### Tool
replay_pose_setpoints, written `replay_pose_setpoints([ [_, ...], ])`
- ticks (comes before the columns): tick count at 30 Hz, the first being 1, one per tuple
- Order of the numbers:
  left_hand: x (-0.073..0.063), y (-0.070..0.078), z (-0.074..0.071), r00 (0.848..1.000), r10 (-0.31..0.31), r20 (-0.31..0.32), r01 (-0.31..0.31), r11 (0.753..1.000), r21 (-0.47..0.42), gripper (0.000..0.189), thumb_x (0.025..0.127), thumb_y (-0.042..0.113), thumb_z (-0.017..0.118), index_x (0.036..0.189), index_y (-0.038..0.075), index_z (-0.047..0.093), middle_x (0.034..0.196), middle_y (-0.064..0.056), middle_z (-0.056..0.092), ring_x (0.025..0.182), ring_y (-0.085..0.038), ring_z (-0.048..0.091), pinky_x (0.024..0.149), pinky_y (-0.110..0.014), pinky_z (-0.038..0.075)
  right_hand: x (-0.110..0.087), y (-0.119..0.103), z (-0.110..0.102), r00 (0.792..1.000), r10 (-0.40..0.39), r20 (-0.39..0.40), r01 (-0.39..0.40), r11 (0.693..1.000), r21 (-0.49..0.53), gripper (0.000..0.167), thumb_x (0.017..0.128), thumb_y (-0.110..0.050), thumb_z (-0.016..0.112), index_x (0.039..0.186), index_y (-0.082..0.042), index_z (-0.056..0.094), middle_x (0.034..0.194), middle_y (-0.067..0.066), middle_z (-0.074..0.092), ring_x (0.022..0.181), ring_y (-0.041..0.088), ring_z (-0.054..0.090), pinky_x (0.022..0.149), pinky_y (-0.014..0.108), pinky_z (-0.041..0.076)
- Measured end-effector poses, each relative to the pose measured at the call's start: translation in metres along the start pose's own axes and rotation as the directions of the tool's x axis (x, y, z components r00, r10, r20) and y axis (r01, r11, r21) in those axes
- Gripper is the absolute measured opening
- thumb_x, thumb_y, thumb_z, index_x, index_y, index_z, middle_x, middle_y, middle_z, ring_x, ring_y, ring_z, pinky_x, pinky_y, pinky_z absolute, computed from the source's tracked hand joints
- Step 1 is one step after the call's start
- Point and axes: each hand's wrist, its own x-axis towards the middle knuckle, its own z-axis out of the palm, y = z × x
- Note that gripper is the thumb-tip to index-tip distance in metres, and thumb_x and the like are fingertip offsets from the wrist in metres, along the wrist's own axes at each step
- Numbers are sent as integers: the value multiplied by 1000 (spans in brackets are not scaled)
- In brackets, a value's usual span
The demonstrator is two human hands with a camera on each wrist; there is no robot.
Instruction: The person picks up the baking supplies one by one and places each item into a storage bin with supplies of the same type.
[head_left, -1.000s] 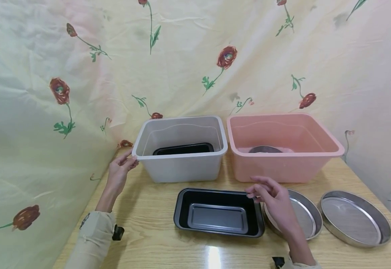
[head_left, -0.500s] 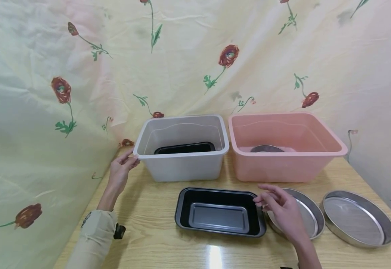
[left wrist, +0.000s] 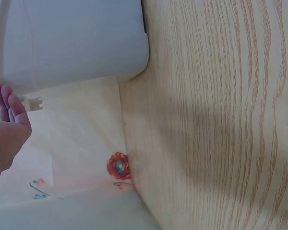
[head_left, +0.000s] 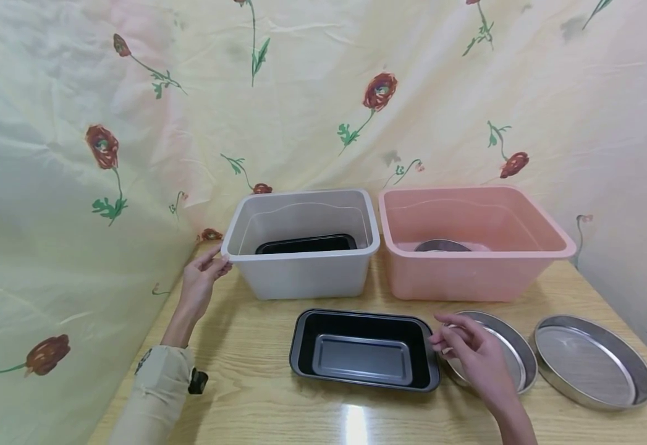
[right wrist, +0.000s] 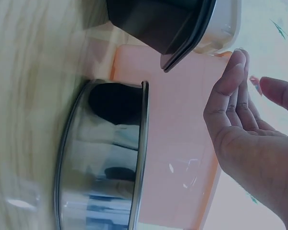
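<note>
A: ok so what's on my head cam?

B: Your left hand (head_left: 198, 285) has hold of the white bin (head_left: 301, 278) by the near left corner of its rim. Your right hand (head_left: 481, 358) holds nothing, fingers loosely bent, over the near edge of a round pan (head_left: 515, 352). The loaf pan (head_left: 362, 361) is on the desk (head_left: 256, 371) in front of the bins, just left of that. Far right there's a second round pan (head_left: 587, 364). Also a dark pan (head_left: 306, 245) in the white bin and a metal pan (head_left: 442, 246) in the pink bin (head_left: 468, 278).

A: left wrist?

B: Your fingers are bent against the rim. Can't really see your thumb tbh.

A: and right wrist?

B: Thumb's spread well away from your fingers, and you're not touching either pan there.
</note>
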Motion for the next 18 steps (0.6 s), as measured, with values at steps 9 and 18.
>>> replay_pose_setpoints([
  [9, 0, 0, 0, 1000, 7, 6, -7, 1000, -3, 45, 105, 2, 59, 146, -13, 47, 84, 10, 70, 83, -7, 68, 88, -23, 56, -7, 4, -8, 1000, -15, 20, 16, 999, -47, 20, 105, 3, 55, 121, 12, 63, 88, 16, 75, 77, 15, 72, 65, 26, 60],
  [18, 0, -1, -3, 1000, 26, 14, -26, 1000, 2, 48, 105, 4, 59, 147, -13, 46, 87, 9, 70, 82, -5, 67, 85, -19, 56, -14, 8, -14, 999, -33, 42, 34, 999, -40, 17, 103, 7, 55, 115, 4, 68, 85, 13, 74, 75, 15, 72, 63, 27, 60],
])
